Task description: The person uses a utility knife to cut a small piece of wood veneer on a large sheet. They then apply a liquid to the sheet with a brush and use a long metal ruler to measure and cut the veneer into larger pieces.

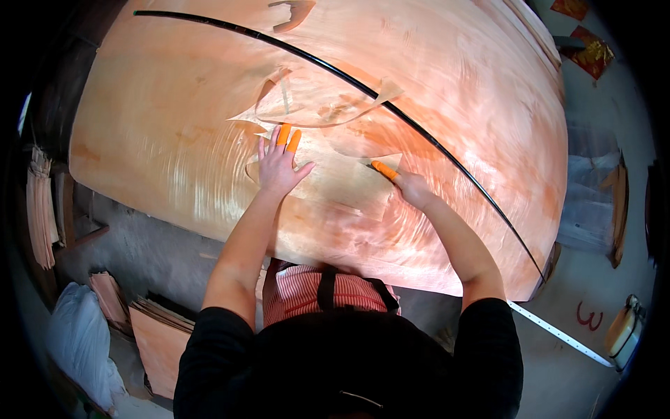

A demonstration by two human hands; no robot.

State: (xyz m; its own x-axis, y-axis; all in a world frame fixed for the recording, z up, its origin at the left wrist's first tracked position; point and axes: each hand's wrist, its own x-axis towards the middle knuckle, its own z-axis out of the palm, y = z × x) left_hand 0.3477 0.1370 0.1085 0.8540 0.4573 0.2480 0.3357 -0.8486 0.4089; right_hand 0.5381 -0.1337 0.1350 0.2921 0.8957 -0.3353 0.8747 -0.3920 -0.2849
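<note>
This side of the black rod [333, 70], the left hand [279, 170], fingers spread, rests on a veneer patch [338, 181]; the right hand [412, 187] curls, its hold unclear; seemingly fitting, next needing steady pressure.

A person in a black short-sleeved top [349, 370] bends over a broad wood sheet [160, 133] here in the workshop; the left hand [279, 167] lies spread flat, two fingers capped in orange; the right hand [413, 188], index finger likewise sheathed, rests at a pale veneer patch [338, 174], its grip unclear; beyond, a curled veneer scrap [335, 120] overlaps a long black rod [342, 75] crossing the sheet.
</note>
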